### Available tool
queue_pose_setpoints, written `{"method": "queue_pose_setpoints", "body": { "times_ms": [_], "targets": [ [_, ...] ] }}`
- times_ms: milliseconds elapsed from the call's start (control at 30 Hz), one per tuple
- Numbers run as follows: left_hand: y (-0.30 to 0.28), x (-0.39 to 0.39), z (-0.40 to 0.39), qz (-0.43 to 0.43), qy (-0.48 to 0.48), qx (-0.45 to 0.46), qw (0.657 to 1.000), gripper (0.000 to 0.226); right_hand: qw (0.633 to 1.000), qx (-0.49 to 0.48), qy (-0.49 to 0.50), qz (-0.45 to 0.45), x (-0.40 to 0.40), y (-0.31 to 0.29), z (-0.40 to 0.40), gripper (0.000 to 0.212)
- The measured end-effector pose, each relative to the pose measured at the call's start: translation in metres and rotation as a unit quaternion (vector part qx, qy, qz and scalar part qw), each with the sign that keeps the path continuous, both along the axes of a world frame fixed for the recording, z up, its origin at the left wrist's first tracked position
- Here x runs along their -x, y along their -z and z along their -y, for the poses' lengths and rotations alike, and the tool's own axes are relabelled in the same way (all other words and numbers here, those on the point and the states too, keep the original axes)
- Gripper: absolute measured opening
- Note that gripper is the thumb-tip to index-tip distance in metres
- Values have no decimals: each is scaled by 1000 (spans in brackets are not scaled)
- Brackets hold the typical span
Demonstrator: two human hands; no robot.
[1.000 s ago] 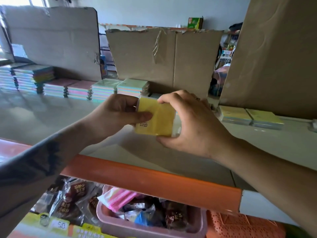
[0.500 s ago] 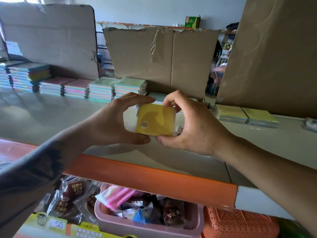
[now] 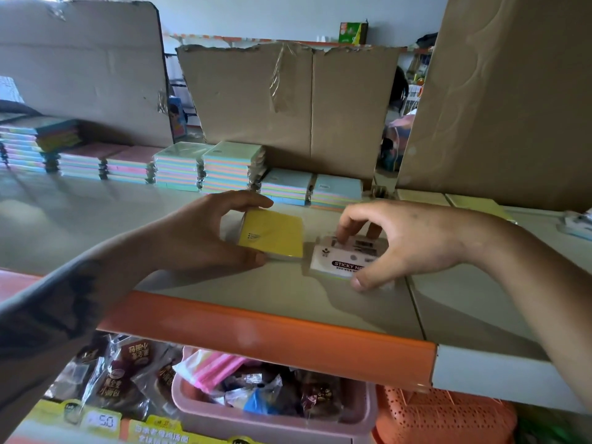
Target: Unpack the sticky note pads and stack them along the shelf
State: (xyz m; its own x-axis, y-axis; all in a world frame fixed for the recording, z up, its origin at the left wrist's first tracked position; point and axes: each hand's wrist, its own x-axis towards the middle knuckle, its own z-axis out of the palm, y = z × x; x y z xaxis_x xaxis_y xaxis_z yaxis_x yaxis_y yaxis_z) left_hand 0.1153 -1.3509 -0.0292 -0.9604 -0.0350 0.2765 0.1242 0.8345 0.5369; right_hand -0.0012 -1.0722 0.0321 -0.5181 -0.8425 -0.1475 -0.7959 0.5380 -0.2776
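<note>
My left hand [image 3: 205,232] grips a yellow sticky note pad [image 3: 275,233] between thumb and fingers, flat on the grey shelf [image 3: 96,219]. Just to its right lies a pad with a white "STICKY NOTE" label [image 3: 339,259], which my right hand [image 3: 407,241] pinches with curled fingers and thumb. Stacks of pastel pads [image 3: 205,168] run along the back of the shelf, with lower stacks [image 3: 315,189] right behind my hands and taller ones [image 3: 35,142] at far left.
Cardboard sheets [image 3: 288,107] stand behind the stacks, with a large one [image 3: 499,100] at right. Two flat yellow pads [image 3: 448,198] lie by it. The shelf's orange front edge [image 3: 266,334] runs below my hands. Beneath are a pink bin [image 3: 282,421] of snacks and an orange basket [image 3: 445,418].
Both hands held one yellow pad in the air before. Now they have lowered to the shelf and split: the left keeps the yellow pad, the right holds a labelled pad beside it.
</note>
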Motion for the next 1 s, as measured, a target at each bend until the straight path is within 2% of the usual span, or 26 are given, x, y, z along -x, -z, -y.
{"method": "queue_pose_setpoints", "body": {
  "times_ms": [133,267,400,500,600,667,733,833,933,1000],
  "targets": [
    [0,-1,-1,11,14,-4,1000,84,998,47,-3,33,0,-2,1,40],
    [-2,-4,-8,25,11,11,1000,82,971,149,-23,187,2,-5,1,49],
    [-17,-9,-30,-70,46,-11,996,66,934,197,-23,296,6,-4,3,45],
    [-26,-8,-49,-124,66,-58,988,42,904,217,-23,367,8,-3,3,37],
    [-25,-5,-60,-131,82,-146,977,11,877,239,-15,416,7,-3,4,29],
    [-22,-2,-63,-123,79,-237,960,11,868,259,4,423,5,-5,4,24],
    [-20,1,-62,-115,52,-295,947,36,881,296,28,368,5,-3,5,21],
    [-22,4,-59,-91,8,-314,945,41,924,366,19,108,2,7,5,34],
    [-27,5,-54,-77,-10,-324,943,25,939,300,-62,-154,-8,8,3,69],
    [-29,4,-53,-66,-7,-338,939,27,940,233,-74,-238,-13,6,4,82]
  ]
}}
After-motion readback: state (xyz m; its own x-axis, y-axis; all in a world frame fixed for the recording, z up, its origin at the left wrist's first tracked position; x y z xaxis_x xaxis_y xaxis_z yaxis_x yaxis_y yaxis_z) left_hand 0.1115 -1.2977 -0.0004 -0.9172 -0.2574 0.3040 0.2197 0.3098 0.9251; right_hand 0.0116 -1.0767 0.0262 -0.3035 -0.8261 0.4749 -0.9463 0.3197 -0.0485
